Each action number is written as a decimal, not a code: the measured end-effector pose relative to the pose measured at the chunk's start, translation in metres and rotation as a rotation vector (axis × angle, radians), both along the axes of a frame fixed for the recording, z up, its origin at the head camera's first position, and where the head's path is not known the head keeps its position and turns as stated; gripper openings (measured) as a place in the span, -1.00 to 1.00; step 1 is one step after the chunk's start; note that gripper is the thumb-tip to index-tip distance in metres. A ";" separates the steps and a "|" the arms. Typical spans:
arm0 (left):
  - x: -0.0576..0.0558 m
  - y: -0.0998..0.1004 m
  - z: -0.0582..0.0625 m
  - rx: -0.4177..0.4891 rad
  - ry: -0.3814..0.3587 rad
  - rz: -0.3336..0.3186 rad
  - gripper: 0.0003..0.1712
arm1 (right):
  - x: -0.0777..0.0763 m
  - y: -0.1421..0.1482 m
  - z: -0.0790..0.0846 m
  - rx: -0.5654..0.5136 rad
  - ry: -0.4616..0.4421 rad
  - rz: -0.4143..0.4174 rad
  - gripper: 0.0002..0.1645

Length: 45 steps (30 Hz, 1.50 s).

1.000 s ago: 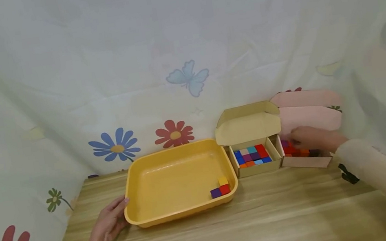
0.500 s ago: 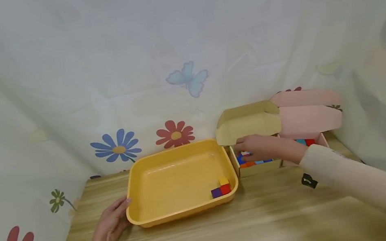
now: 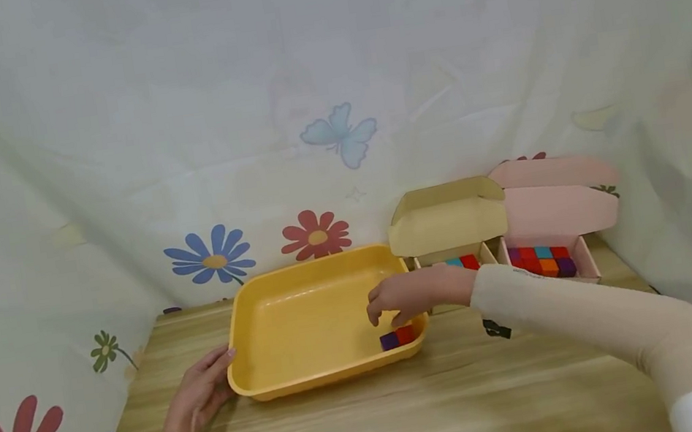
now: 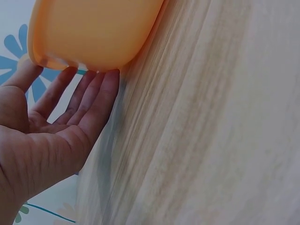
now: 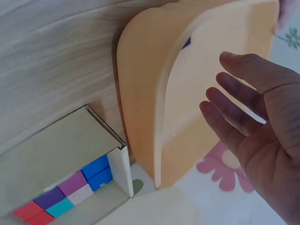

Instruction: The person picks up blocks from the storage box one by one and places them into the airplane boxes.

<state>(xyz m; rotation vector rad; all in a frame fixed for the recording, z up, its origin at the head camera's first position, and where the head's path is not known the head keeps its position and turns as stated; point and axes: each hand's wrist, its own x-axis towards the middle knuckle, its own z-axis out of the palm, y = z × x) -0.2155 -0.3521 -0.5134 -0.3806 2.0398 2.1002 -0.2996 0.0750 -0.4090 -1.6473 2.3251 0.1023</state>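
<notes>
My left hand [image 3: 204, 387] holds the left end of the yellow tray [image 3: 329, 378]. In the left wrist view its thumb touches the rim and its fingertips meet the outer wall. My right hand [image 3: 413, 293] hovers over the right part of the tray, palm down. In the right wrist view its fingers [image 5: 225, 119] are spread and loosely bent, with nothing visible between them. Just below it a purple cube [image 3: 389, 341] and a red cube [image 3: 405, 334] sit side by side in the tray's front right corner. The yellow cube behind them is hidden by my hand.
Right of the tray stands an open cream cardboard box [image 3: 447, 227] with several coloured cubes [image 5: 75, 184], partly covered by my right forearm. Beside it is an open pink box [image 3: 557, 208] holding several cubes [image 3: 541, 261]. A patterned cloth [image 3: 231, 151] hangs behind the wooden table [image 3: 349, 429].
My right hand has moved left from the pink box, past the cream box, to above the tray. The pink box's cubes are back in view. My left hand stays at the tray's left end.
</notes>
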 end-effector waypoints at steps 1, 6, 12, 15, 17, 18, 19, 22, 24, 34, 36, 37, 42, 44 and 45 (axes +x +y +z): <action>0.000 0.000 0.000 0.008 0.002 0.006 -0.15 | -0.001 -0.004 -0.001 0.033 0.004 0.014 -0.62; 0.000 -0.002 0.004 0.002 -0.001 0.008 -0.15 | -0.004 -0.024 -0.008 0.164 0.037 0.108 -0.54; -0.002 -0.001 0.005 0.000 0.003 0.004 -0.17 | -0.005 -0.036 -0.014 0.249 0.013 0.186 -0.46; -0.002 0.001 0.005 0.007 0.004 0.003 -0.17 | -0.002 -0.038 -0.017 0.284 0.010 0.208 -0.46; -0.002 0.002 0.005 0.000 0.000 -0.004 -0.15 | 0.000 -0.038 -0.020 0.297 0.020 0.225 -0.49; -0.002 0.003 0.004 0.002 -0.004 0.006 -0.14 | 0.001 -0.038 -0.022 0.303 0.027 0.224 -0.51; -0.002 0.003 0.004 -0.001 -0.007 0.005 -0.13 | 0.001 -0.038 -0.024 0.311 0.039 0.226 -0.55; -0.001 0.002 0.004 -0.006 -0.018 0.002 -0.11 | 0.001 -0.038 -0.031 0.323 0.079 0.236 -0.65; 0.001 0.002 0.004 -0.006 -0.018 0.008 -0.13 | 0.000 -0.038 -0.033 0.320 0.090 0.237 -0.69; -0.004 -0.002 0.004 -0.020 -0.007 0.000 -0.10 | -0.006 -0.033 -0.010 0.168 0.032 0.183 -0.68; -0.006 -0.002 0.004 -0.022 -0.010 0.004 -0.10 | -0.007 -0.030 -0.001 0.151 0.042 0.180 -0.69; -0.007 -0.002 0.004 -0.023 -0.009 0.003 -0.10 | -0.008 -0.028 0.002 0.140 0.055 0.187 -0.71; -0.004 -0.003 0.001 -0.016 0.003 0.013 -0.14 | -0.012 -0.015 0.015 0.109 0.106 0.207 -0.74; -0.001 -0.003 -0.001 -0.012 0.010 0.015 -0.15 | -0.012 -0.005 0.020 0.093 0.106 0.196 -0.78; 0.000 -0.003 -0.001 -0.011 0.011 0.017 -0.16 | -0.012 0.001 0.023 0.081 0.108 0.188 -0.79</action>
